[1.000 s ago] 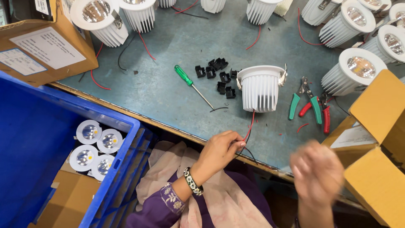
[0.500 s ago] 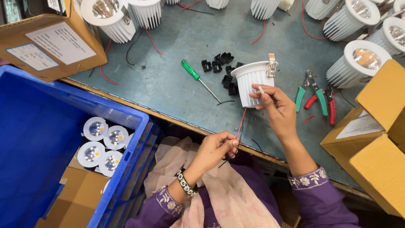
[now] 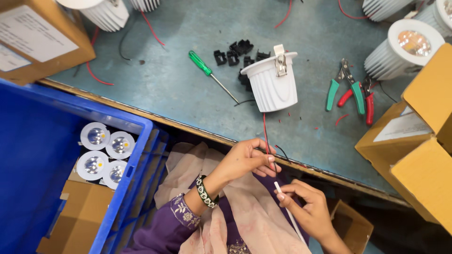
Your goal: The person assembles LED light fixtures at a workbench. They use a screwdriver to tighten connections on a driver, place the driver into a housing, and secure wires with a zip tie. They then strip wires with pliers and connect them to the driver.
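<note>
A white finned downlight housing [image 3: 273, 82] stands face down near the bench's front edge. A red wire [image 3: 265, 131] and a black wire [image 3: 282, 151] trail from it over the edge. My left hand [image 3: 245, 159], with a beaded bracelet on the wrist, pinches the red wire just below the edge. My right hand [image 3: 306, 207] is lower and to the right, holding a thin white tube [image 3: 288, 211] whose upper end points toward the wire ends.
A green-handled screwdriver [image 3: 207, 68], several black clips [image 3: 238, 49], and green and red pliers [image 3: 351, 91] lie on the grey-blue bench [image 3: 179, 94]. More white lamps [image 3: 400, 49] stand behind. Cardboard boxes [image 3: 414, 155] sit right and left. A blue crate [image 3: 42, 155] stands beside finished lamps [image 3: 101, 150].
My right hand left the lamp housing and came down below the bench edge, now gripping the white tube. The left hand stayed on the wires.
</note>
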